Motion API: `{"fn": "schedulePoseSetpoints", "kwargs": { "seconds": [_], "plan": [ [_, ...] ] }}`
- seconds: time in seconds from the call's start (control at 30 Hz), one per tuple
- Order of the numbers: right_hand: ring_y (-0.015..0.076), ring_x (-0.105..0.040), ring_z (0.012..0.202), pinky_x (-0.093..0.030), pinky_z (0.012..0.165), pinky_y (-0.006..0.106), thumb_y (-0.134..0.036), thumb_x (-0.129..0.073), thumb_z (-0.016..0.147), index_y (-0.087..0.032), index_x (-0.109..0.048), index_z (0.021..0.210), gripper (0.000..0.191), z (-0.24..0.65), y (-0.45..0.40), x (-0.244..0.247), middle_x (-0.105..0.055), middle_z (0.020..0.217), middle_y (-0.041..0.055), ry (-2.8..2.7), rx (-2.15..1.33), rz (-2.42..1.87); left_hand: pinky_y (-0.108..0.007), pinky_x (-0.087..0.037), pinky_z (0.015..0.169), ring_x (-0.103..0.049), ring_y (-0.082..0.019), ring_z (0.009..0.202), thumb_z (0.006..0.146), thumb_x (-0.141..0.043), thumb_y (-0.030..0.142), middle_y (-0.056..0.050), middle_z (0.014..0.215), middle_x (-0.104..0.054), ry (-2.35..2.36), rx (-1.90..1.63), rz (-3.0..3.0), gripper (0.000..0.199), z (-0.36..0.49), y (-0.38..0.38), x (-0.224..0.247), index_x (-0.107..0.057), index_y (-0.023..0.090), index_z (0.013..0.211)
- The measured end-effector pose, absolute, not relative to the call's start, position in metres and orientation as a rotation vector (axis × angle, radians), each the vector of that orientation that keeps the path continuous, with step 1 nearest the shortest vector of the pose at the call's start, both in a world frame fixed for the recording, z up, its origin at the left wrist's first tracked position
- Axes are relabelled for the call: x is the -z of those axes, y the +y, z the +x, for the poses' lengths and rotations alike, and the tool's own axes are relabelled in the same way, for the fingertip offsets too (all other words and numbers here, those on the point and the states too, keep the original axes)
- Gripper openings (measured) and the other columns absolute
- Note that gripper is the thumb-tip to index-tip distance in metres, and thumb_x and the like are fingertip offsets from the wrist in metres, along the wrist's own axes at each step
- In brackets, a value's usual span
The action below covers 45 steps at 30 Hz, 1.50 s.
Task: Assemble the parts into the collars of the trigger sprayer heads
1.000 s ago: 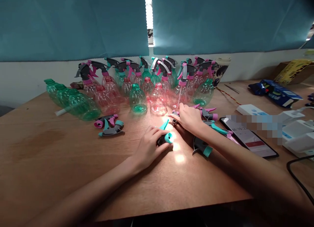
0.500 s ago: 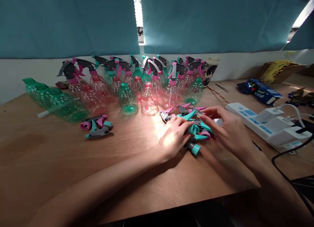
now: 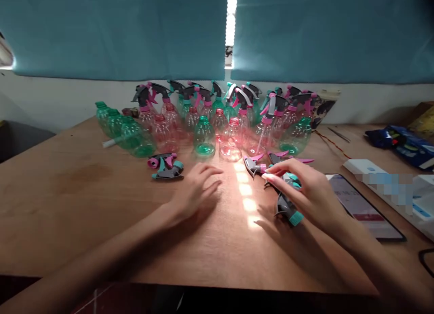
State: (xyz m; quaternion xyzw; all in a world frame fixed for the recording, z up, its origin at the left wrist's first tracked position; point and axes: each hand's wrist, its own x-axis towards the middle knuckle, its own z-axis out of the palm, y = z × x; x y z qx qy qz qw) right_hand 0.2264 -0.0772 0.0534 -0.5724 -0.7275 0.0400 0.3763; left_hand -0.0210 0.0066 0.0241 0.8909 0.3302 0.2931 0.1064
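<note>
Right of centre, a spray head (image 3: 251, 166) lies crosswise, collar (image 3: 262, 168) toward the nearer right hand (image 3: 310, 196); grip unclear. The left hand's (image 3: 194, 190) fingers are apart.

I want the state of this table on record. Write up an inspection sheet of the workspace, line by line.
Surface: brown wooden table; darker patch at left, bright light patches in the middle.
Job's things: green bottles and pink bottles grouped at the back, some with spray heads fitted, others bare-necked; loose heads lie in two groups, left and right.
Clutter: phone, blue packet, printed cup.
Grips: left grip open, nothing held; right grip at a pink collar, hold unclear.
Cables: dark cable at right edge; thin cord behind power strip.
Surroundings: teal curtains, pale wall.
</note>
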Motion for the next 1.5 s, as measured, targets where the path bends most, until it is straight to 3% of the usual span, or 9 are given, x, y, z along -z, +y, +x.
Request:
{"fn": "schedulePoseSetpoints", "kwargs": {
  "seconds": [0.13,0.27,0.47,0.57,0.7,0.8,1.03,1.23,1.5],
  "plan": [
    [0.0194,-0.06,0.085,-0.044,0.08,0.036,-0.032,-0.054,0.091,-0.021,-0.061,0.087,0.013,0.191,-0.052,-0.048,-0.065,0.089,0.0027,-2.087,-0.175,-1.393,-0.037,-0.045,0.092,-0.055,-0.023,0.104,0.09,-0.052,0.03,-0.007,0.107,-0.06,1.522,-0.95,2.615,0.023,-0.093,0.029,-0.025,-0.064,0.019,0.106],
    [0.0218,-0.061,0.09,-0.048,0.081,0.038,-0.029,-0.057,0.088,-0.019,-0.06,0.093,0.012,0.153,-0.026,-0.031,-0.064,0.094,0.0067,-2.263,-0.198,-1.294,-0.046,-0.042,0.092,-0.052,-0.031,0.103,0.088,-0.054,0.038,-0.014,0.102,-0.058,1.808,-0.968,2.556,0.038,-0.14,0.056,-0.033,-0.062,0.01,0.113],
    [0.0255,-0.055,0.114,-0.046,0.095,0.043,-0.039,-0.056,0.089,-0.017,-0.052,0.123,0.041,0.097,0.005,-0.013,-0.058,0.123,0.0136,-2.427,-0.138,-1.065,-0.038,-0.04,0.098,-0.053,-0.023,0.108,0.095,-0.041,0.035,-0.009,0.115,-0.061,1.577,-0.681,2.689,0.034,-0.154,0.082,-0.016,-0.062,0.019,0.116],
    [0.0259,-0.048,0.124,-0.04,0.103,0.044,-0.046,-0.056,0.087,-0.017,-0.043,0.133,0.056,0.076,0.017,-0.013,-0.051,0.135,0.0141,-2.46,-0.101,-0.994,-0.039,-0.04,0.099,-0.053,-0.023,0.11,0.098,-0.033,0.032,-0.011,0.119,-0.06,1.548,-0.62,2.681,0.038,-0.153,0.07,-0.006,-0.06,0.016,0.119],
    [0.0281,-0.046,0.126,-0.039,0.103,0.047,-0.051,-0.054,0.086,-0.014,-0.038,0.137,0.065,0.069,0.02,-0.008,-0.048,0.137,0.018,-2.439,-0.089,-1.017,-0.04,-0.043,0.095,-0.055,-0.024,0.109,0.096,-0.035,0.029,-0.011,0.119,-0.059,1.548,-0.589,2.646,0.036,-0.148,0.027,-0.013,-0.056,0.016,0.123],
    [0.0308,-0.047,0.125,-0.042,0.099,0.051,-0.05,-0.055,0.086,-0.015,-0.044,0.133,0.059,0.081,0.01,0.0,-0.047,0.138,0.0194,-2.431,-0.079,-1.116,-0.034,-0.049,0.082,-0.06,-0.02,0.09,0.095,-0.04,0.031,-0.008,0.107,-0.059,1.389,-0.448,2.595,0.03,-0.139,-0.009,-0.026,-0.059,0.019,0.116],
    [0.0338,-0.055,0.114,-0.048,0.092,0.053,-0.041,-0.067,0.079,-0.018,-0.053,0.124,0.053,0.126,-0.031,0.004,-0.055,0.126,0.0184,-2.352,-0.007,-1.305,-0.032,-0.044,0.073,-0.052,-0.025,0.093,0.086,-0.059,0.023,-0.008,0.098,-0.06,1.165,-0.303,2.772,0.027,-0.101,-0.03,-0.031,-0.057,0.017,0.112],
    [0.0307,-0.056,0.111,-0.05,0.088,0.048,-0.031,-0.054,0.088,-0.019,-0.044,0.131,0.046,0.165,-0.064,0.006,-0.053,0.127,0.017,-2.297,0.032,-1.481,-0.029,-0.041,0.068,-0.053,-0.022,0.087,0.091,-0.051,0.019,-0.006,0.091,-0.06,1.134,-0.255,2.78,0.011,-0.066,0.0,-0.028,-0.06,0.015,0.097],
    [0.025,-0.061,0.083,-0.049,0.071,0.036,-0.032,-0.049,0.09,-0.017,-0.051,0.115,0.03,0.171,-0.035,0.0,-0.063,0.097,0.0115,-2.12,-0.094,-1.648,-0.032,-0.043,0.073,-0.05,-0.025,0.091,0.076,-0.066,0.052,-0.006,0.091,-0.056,1.11,-0.284,2.735,0.038,-0.052,0.006,-0.033,-0.063,0.018,0.092]
  ]
}}
